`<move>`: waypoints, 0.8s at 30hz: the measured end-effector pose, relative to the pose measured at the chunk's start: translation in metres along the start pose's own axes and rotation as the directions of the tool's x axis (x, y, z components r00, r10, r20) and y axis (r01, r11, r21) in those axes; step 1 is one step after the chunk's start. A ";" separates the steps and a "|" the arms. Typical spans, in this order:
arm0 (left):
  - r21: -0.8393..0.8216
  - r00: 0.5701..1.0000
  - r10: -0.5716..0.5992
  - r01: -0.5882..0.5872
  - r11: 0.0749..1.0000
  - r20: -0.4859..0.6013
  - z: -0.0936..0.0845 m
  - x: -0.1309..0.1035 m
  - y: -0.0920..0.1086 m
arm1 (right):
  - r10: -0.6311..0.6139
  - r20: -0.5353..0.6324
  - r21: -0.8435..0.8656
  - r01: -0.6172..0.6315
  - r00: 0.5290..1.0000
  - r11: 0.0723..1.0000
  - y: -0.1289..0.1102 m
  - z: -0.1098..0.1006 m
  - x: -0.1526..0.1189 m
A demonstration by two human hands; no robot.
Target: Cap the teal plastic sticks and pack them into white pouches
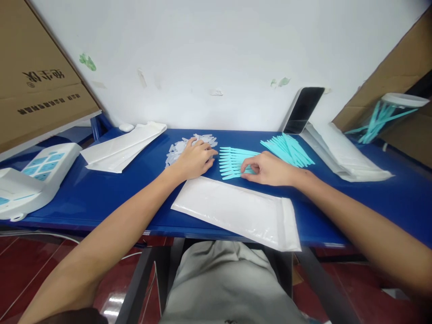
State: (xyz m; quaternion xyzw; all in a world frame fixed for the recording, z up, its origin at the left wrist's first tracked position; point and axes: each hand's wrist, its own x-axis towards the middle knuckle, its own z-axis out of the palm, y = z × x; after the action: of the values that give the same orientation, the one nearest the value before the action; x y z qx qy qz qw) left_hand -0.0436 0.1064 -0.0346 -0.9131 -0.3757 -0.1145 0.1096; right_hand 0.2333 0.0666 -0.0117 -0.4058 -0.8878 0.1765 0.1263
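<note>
My left hand (pixel 196 158) rests at the right edge of a heap of small translucent plastic pieces (pixel 176 150), its fingers bent inward. Whatever may be between its thumb and fingers is hidden. Beside it, several flat teal sticks (pixel 232 157) lie in a neat row on the blue table. My right hand (pixel 265 168) is at the near end of that row, thumb and forefinger curled together on a teal stick (pixel 231 177). Behind the right hand is a looser pile of teal sticks (pixel 290 149). A white, partly see-through pouch (pixel 232 209) lies in front of both hands, overhanging the table edge.
White pouches lie at left (pixel 124 146) and right (pixel 351 153). A phone (pixel 305 110) leans on the wall. A white device with blue panels (pixel 50 168) stands far left, under a cardboard box (pixel 40 85). A clear tub (pixel 381 117) holding teal sticks tilts at right.
</note>
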 end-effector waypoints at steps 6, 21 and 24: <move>0.033 0.996 -0.065 0.067 0.997 -0.058 0.002 -0.003 -0.001 | -0.011 0.030 -0.038 0.012 0.999 0.999 -0.004 -0.001 -0.002; -0.044 1.000 0.000 -0.001 0.999 -0.020 0.002 0.001 -0.006 | 0.013 0.233 0.042 -0.024 0.972 0.999 -0.011 -0.012 -0.005; -0.080 0.997 0.021 -0.026 0.996 -0.069 0.000 0.003 -0.004 | 0.019 0.202 -0.014 -0.016 0.979 1.000 -0.012 -0.012 -0.006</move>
State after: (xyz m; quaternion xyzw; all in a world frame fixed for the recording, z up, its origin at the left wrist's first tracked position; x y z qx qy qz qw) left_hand -0.0446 0.1113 -0.0331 -0.9167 -0.3562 -0.1591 0.0867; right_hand 0.2333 0.0572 0.0034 -0.3944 -0.8934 0.2127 0.0316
